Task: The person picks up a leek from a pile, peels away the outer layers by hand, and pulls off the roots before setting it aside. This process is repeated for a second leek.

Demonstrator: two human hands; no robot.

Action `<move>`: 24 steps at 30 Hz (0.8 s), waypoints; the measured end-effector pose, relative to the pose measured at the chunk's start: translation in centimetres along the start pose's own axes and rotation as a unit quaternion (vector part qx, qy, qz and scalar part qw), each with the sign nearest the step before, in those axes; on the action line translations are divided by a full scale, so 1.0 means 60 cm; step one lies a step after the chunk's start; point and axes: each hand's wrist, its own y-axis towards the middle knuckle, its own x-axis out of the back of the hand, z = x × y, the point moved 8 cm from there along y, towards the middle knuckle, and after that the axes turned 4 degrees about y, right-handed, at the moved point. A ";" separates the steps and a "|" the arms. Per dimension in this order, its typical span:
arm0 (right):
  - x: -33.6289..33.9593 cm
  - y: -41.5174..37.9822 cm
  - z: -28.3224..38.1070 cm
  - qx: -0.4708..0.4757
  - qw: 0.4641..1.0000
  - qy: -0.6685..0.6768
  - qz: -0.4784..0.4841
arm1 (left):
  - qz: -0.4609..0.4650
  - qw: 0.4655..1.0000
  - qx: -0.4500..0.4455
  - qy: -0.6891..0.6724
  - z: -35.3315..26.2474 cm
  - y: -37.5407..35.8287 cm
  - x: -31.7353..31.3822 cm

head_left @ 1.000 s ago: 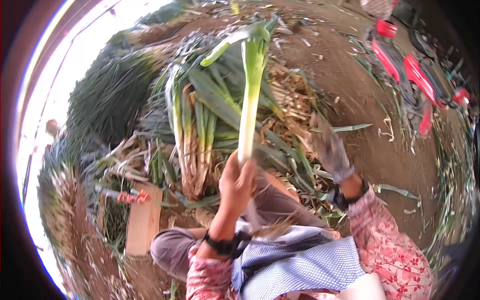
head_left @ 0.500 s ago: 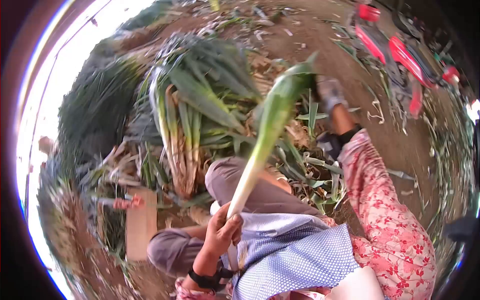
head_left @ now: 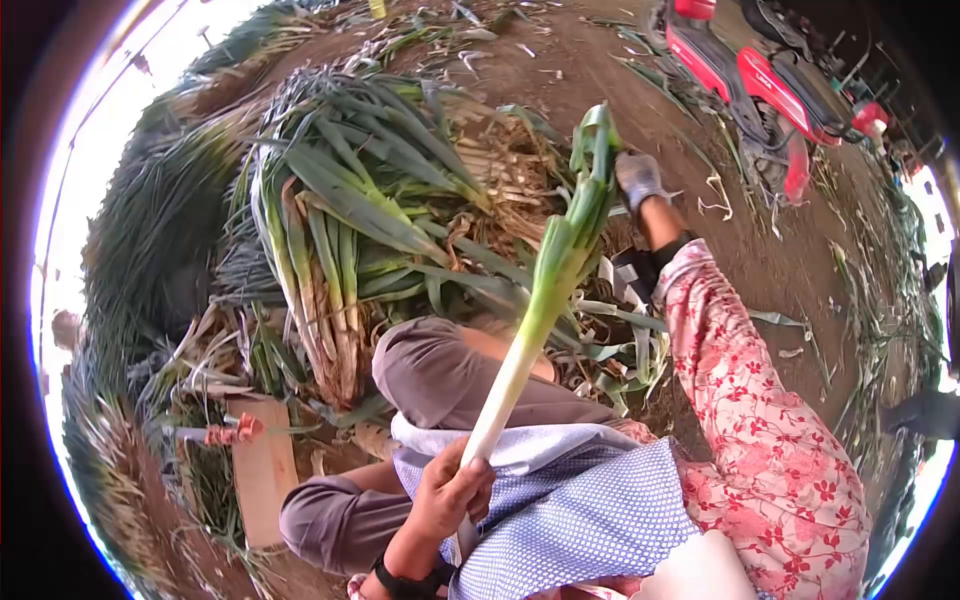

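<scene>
My left hand [head_left: 452, 487] is closed around the white lower stem of a leek [head_left: 510, 375]. The leek slants up and to the right over my lap, its green leaves at the far end. My right hand [head_left: 640, 181], in a greyish glove, is beside those leaf tips with the arm stretched out. Its fingers look curled, and whatever they hold is hidden. Beyond the leek lies a heap of untrimmed leeks [head_left: 375, 165], with a bundle showing brown, dry outer skins [head_left: 340, 350] at its near side.
A red and black machine [head_left: 770, 85] stands at the upper right. A wooden board [head_left: 262, 465] and an orange-red fitting [head_left: 240, 430] are at the left. More leeks [head_left: 150, 240] are piled along the left. Loose leaf scraps [head_left: 640, 365] litter the soil near my legs.
The view has shifted slightly. The leek is steadier and its leaf end stands more upright. My left hand keeps its grip, and my right hand stays by the leaf tips.
</scene>
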 end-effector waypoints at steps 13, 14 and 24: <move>0.122 0.019 -0.347 -0.025 0.980 -0.181 0.075 | -0.120 0.971 -0.104 -0.181 -0.001 -0.090 0.097; 0.099 -0.001 -0.375 -0.014 0.978 -0.170 0.119 | -0.118 0.969 -0.138 -0.167 -0.035 -0.092 0.102; -0.022 -0.340 -0.480 -0.345 0.834 -0.044 0.428 | -0.466 0.755 -0.461 -0.026 -0.325 -0.221 0.403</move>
